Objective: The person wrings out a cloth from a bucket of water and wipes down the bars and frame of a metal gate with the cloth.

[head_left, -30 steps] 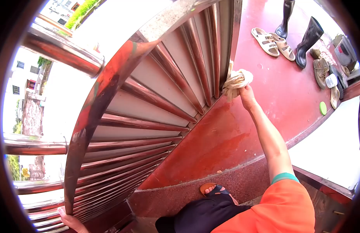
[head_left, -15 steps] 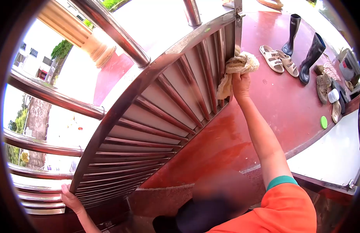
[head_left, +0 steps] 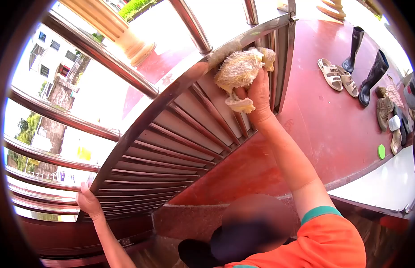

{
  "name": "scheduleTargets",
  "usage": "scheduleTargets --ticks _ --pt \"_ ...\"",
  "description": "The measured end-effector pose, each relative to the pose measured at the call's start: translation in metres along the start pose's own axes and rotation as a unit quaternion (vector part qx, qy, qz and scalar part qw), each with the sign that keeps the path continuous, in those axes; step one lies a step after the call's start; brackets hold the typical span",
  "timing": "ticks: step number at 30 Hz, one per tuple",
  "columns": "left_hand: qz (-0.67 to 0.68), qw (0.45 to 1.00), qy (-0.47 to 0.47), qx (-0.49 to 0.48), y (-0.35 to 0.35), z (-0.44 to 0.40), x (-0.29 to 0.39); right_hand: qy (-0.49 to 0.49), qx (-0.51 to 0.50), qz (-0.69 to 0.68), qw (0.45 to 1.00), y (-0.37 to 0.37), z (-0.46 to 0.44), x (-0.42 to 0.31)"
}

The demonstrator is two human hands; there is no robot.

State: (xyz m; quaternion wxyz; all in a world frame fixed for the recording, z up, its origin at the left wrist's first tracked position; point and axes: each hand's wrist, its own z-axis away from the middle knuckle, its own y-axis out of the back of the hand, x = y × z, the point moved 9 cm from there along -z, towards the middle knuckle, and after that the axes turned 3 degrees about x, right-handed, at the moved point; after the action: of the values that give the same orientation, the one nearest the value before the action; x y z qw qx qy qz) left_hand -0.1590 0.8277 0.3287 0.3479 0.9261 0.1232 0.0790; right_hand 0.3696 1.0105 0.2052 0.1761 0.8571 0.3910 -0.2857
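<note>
My right hand [head_left: 260,98] is wrapped round a bunched, pale yellow rag [head_left: 239,69] with a fuzzy, towel-like surface. The rag lies against the upper part of a metal barred gate [head_left: 142,111], near its frame, and a loose end hangs below my fingers. At the lower left, my left hand [head_left: 89,203] grips the edge of the gate's frame, its fingers partly hidden behind it. Shiny round bars [head_left: 189,127] run across the gate in front of a grey backing panel.
Black rubber boots [head_left: 373,78], pale slide sandals [head_left: 330,75] and other shoes [head_left: 383,111] stand on the red floor [head_left: 306,89] to the right. A green lid [head_left: 381,152] lies near a white panel [head_left: 382,183]. Metal railings [head_left: 60,114] extend on the left.
My right hand has moved left with the rag, from near the gate's far end to its upper frame. My left hand stays at the frame's edge, and the view has shifted slightly.
</note>
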Motion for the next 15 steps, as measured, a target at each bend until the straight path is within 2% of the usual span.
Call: scheduleTargets --ticks 2,5,7,9,11,13,15 --pt "0.0 1.0 -0.001 0.001 -0.001 0.001 0.003 -0.012 -0.043 0.137 0.989 -0.022 0.051 0.056" --pt "0.006 1.0 0.005 0.009 0.0 0.004 0.009 -0.134 -0.108 0.054 0.984 -0.032 0.108 0.107" --pt "-0.023 1.0 -0.01 0.004 0.0 0.002 0.009 -0.161 -0.13 0.051 0.977 -0.032 0.119 0.116" --pt "-0.024 1.0 0.007 -0.001 0.001 0.001 0.01 -0.113 -0.029 0.005 0.993 -0.001 0.093 0.07" --pt "-0.016 1.0 0.019 -0.015 0.001 0.003 0.012 -0.089 -0.041 -0.15 0.984 -0.018 0.074 0.019" --pt "0.0 0.999 0.028 -0.029 0.001 0.001 0.013 0.119 0.001 0.008 0.993 0.004 0.038 -0.08" --pt "0.001 1.0 0.012 -0.025 0.003 0.001 0.017 0.151 0.006 0.011 0.988 0.003 0.022 -0.112"
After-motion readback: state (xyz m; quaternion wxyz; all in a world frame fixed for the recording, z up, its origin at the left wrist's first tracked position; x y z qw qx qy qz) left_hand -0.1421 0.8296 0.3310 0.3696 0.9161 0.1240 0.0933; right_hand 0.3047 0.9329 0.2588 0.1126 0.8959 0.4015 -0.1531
